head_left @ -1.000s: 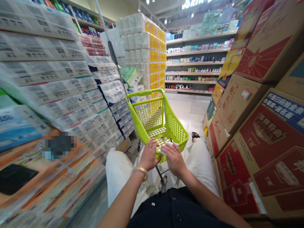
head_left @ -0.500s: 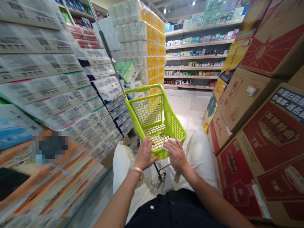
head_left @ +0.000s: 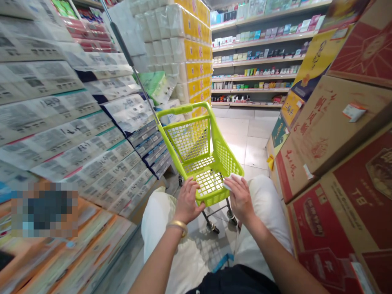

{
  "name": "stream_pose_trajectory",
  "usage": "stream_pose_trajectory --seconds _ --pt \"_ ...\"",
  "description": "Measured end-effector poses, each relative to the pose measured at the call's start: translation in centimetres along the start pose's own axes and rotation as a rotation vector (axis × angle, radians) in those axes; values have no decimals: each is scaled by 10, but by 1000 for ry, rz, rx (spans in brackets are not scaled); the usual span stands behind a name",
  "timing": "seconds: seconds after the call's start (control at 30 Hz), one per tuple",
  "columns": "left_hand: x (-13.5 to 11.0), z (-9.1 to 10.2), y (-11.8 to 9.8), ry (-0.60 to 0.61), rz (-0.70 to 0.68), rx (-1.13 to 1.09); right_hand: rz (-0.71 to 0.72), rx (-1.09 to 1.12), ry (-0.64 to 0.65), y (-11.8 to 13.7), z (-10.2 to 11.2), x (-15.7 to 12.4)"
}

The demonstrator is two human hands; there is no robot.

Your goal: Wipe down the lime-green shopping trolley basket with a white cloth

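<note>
A small lime-green plastic shopping cart [head_left: 211, 157] on dark wheeled legs stands between my knees, its basket holding nothing. My left hand [head_left: 188, 200] grips the near left corner of the basket rim, fingers over the edge and thumb outside. At the near right corner, my right hand [head_left: 240, 196] presses a folded white wipe [head_left: 235, 179] against the rim; its fingers lie over the wipe. A metal pole with a dark grey sleeve [head_left: 121, 44] rises on the left beside the cart's far handle.
Wrapped paper packs [head_left: 101, 159] are stacked on the left, with yellow-and-white packs [head_left: 196, 49] behind the cart. Cardboard cartons [head_left: 321, 134] line the right side. Shelves of small boxes and bottles [head_left: 260, 59] cross the back. Tiled floor [head_left: 254, 147] runs between.
My right hand and the wipe have moved right along the near rim toward the corner. My left hand stays on the left corner. The view has tilted down a little.
</note>
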State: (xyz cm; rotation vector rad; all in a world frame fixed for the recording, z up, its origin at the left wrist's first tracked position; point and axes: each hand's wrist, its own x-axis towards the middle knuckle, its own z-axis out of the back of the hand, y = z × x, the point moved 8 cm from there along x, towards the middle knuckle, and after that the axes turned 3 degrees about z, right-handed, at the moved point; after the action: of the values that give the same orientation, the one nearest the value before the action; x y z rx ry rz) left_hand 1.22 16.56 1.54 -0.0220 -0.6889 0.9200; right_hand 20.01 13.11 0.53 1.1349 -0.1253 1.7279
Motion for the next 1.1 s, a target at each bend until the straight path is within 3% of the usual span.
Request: stream_pose_trajectory --seconds 0.1,0.17,0.27,0.33,0.53,0.73,0.83,0.97,1.03,1.1 --pt "5 -2 6 -9 9 -14 -101 -36 -91 -16 4 6" --pt "7 -2 9 -17 7 -21 -59 -8 -41 0 -7 8" --pt "10 1 14 -34 3 -20 114 74 136 39 -30 6" --pt "12 2 18 -37 2 -12 151 88 179 45 -34 6" --pt "18 -1 27 -15 7 0 -105 -32 -68 -8 -10 17" --pt "23 -5 31 -16 1 2 93 136 188 55 -52 18" --pt "24 -5 33 -10 14 24 33 118 175 36 -43 19" --pt "22 -6 34 11 57 48 -170 12 -17 -20 -12 21" --pt "21 -7 35 12 94 56 -156 28 3 -16 -16 22" --pt "19 -7 35 12 117 62 -33 104 115 14 -34 23"
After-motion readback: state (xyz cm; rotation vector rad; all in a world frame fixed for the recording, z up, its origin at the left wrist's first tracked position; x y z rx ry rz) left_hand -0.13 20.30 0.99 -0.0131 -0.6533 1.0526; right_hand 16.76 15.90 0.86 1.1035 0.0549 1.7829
